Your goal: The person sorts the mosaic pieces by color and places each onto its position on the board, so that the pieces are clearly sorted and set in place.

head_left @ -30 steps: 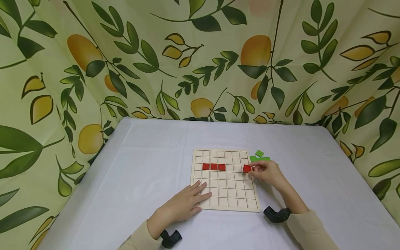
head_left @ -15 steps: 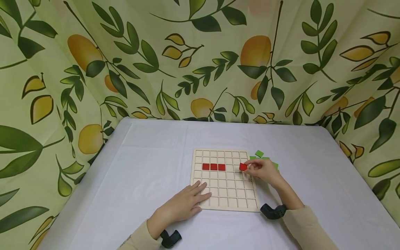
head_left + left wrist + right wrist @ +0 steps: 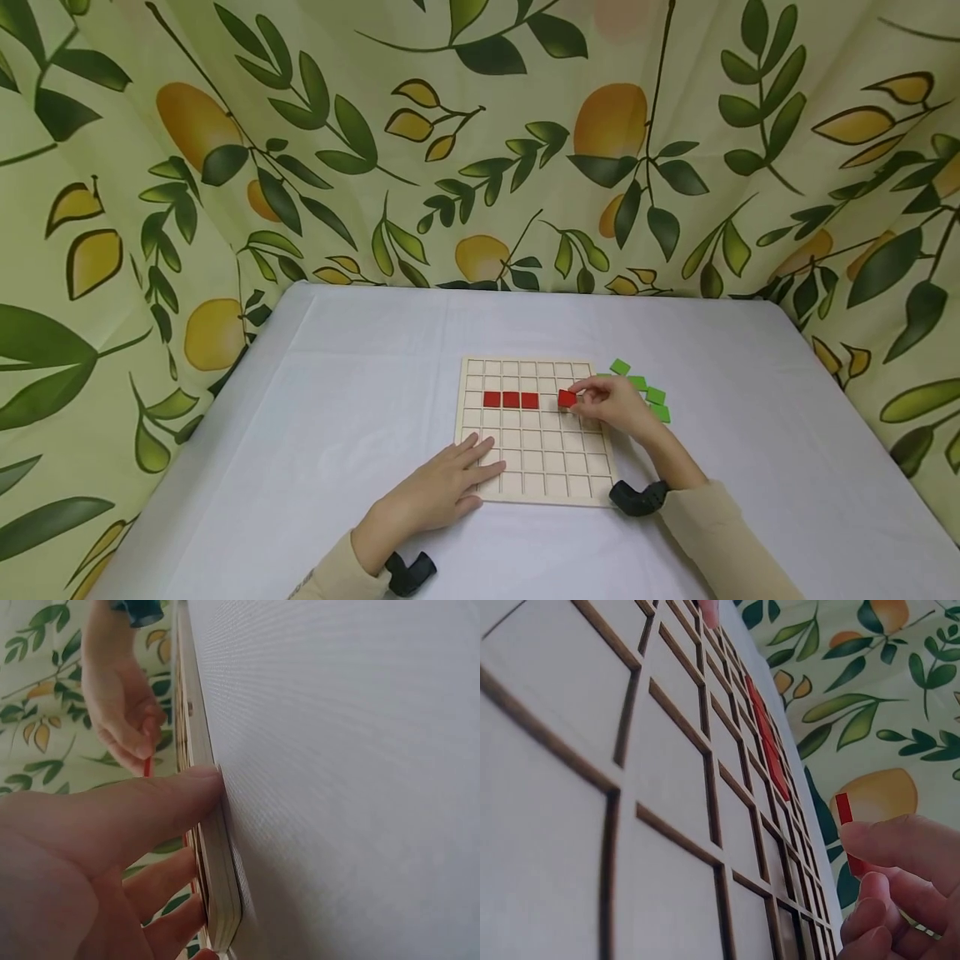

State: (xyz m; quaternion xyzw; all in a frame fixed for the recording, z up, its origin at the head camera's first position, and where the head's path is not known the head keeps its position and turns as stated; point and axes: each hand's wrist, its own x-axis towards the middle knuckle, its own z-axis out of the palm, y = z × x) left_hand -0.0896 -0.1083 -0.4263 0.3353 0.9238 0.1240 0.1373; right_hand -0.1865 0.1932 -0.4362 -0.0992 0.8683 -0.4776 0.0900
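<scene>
A wooden grid board (image 3: 534,498) lies on the table, with three red square tiles (image 3: 511,400) side by side in one of its rows. My left hand (image 3: 438,492) rests with spread, straight fingers on the board's near left corner; in the left wrist view its thumb lies over the board's edge (image 3: 217,877). Between thumb and fingers my right hand (image 3: 617,406) pinches another red square tile (image 3: 567,400), held over the board right of the row. The right wrist view shows this tile (image 3: 844,810) edge-on, raised off the board's surface.
Several green square tiles (image 3: 656,396) lie loose on the white-covered table (image 3: 360,358), just past the board's right edge and partly behind my right hand. A patterned curtain (image 3: 480,167) hangs behind the table. Each wrist wears a black device (image 3: 637,497).
My right hand has carried the red tile leftward over the board, toward the three-tile row. More green tiles show behind it. My left hand stays in place.
</scene>
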